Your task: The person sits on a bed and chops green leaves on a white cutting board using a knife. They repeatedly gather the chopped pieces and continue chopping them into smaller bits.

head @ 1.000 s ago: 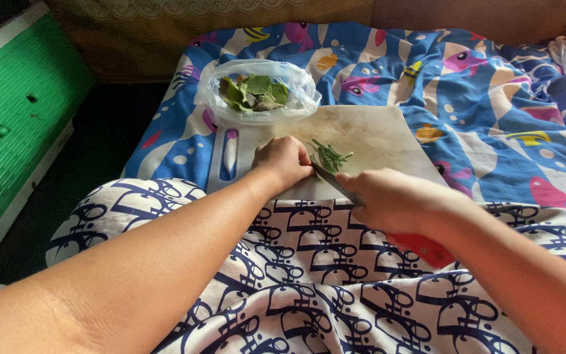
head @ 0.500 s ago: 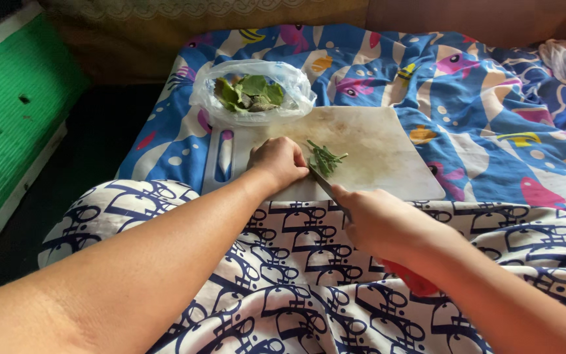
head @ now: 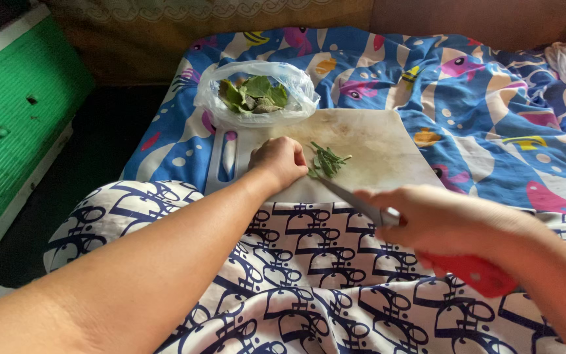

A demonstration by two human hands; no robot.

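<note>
So the left hand (head: 281, 161) is curled into a loose fist on the white cutting board (head: 375, 141), fingers pressed together and tucked under, knuckles facing away. It sits right at the left end of a little bunch of green leaves (head: 327, 161), touching or just about touching them; can't tell if anything is actually pinched under the fingers since they're folded out of sight.

The right hand (head: 450, 219) is nearer to the camera and off to the right, fingers wrapped tight around the red handle (head: 476, 274) of a knife (head: 355, 201). The blade angles up and left from the hand, with the tip reaching the near edge of the green leaves on the board.

The cutting board lies on a bed covered with a blue sheet (head: 492, 105) with a colourful fish pattern, and its near edge runs up against the person's lap, which is covered in white fabric with a dark blue pattern (head: 309, 275). The board has a slot handle at its left end.

At the far left corner of the board there's a clear plastic bag (head: 257, 93), open at the top, with more green leaves inside. Way off to the left, beside the bed, sits a green box with a white edge (head: 14, 111).
</note>
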